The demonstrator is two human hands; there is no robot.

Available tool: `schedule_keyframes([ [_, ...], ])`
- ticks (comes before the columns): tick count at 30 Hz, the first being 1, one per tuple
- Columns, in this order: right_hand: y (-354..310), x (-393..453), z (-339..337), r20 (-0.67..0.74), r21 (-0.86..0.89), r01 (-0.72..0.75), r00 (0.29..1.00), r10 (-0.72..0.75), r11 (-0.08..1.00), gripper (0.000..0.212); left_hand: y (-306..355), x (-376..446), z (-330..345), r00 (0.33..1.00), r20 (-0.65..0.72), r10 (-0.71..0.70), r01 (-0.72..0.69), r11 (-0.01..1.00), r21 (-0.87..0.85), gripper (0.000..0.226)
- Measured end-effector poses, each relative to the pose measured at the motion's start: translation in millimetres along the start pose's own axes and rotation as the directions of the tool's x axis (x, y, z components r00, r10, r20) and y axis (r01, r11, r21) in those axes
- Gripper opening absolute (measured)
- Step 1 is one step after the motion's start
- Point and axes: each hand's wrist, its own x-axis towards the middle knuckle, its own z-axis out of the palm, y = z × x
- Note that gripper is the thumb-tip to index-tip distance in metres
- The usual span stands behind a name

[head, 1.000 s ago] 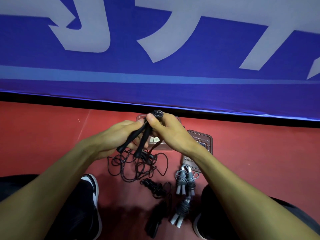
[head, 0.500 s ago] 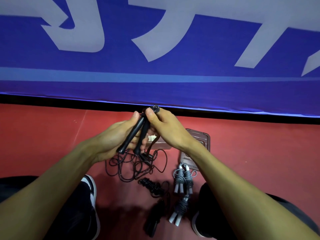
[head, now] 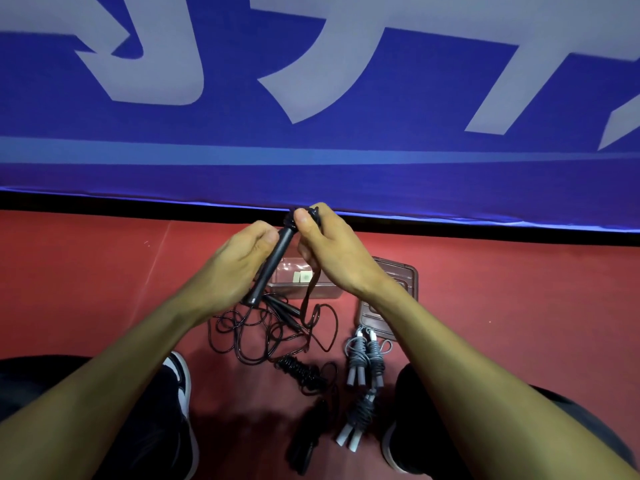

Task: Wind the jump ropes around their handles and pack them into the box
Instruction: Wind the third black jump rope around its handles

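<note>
Both bare forearms reach forward from the lower corners and converge at the middle, the hands close together and held above the floor. The left hand (head: 239, 268) lies palm-inward with its back to the camera, its fingers curled around the black handles (head: 273, 263), which slant from upper right down to lower left out of its grip. The right hand (head: 332, 251) sits just beside it and slightly higher, wrist bent, thumb up and pressed against the top end of the handles, the fingers curled behind and pinching the black rope (head: 309, 289) there, which hangs down below the palm
</note>
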Motion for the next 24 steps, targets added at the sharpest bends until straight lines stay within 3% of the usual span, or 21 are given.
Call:
schedule_keyframes([
  [5, 6, 1, -1, 0.055, 0.048, 0.036, 0.998, -0.039, 0.998, 0.022, 1, 3, -3, 0.998, 0.065, -0.008, 0.007, 1.000, 0.026, 0.012],
  [8, 5, 0, 0, 0.086, 0.063, 0.022, 0.996, -0.028, 0.998, 0.024, 1, 2, -4, 0.998, 0.065, -0.026, 0.025, 0.999, 0.027, 0.029],
  [11, 4, 0, 2, 0.097, 0.024, 0.004, 0.995, -0.006, 1.000, 0.046, 3, 2, -7, 0.998, 0.048, -0.029, 0.028, 0.999, 0.029, 0.054],
  [16, 3, -3, 5, 0.214, -0.019, -0.091, 0.973, 0.093, 0.996, 0.072, 6, 0, -8, 1.000, -0.013, -0.024, 0.025, 0.997, 0.074, 0.023],
  [21, 3, -4, 10, 0.184, -0.163, -0.040, 0.980, 0.070, 0.986, 0.065, 3, 1, -8, 0.999, 0.006, -0.051, 0.051, 0.999, 0.013, 0.013],
  [24, 4, -4, 12, 0.140, -0.193, 0.019, 0.990, 0.008, 0.981, 0.056, 4, 1, -7, 0.999, -0.030, -0.043, 0.044, 0.998, 0.051, 0.045],
])
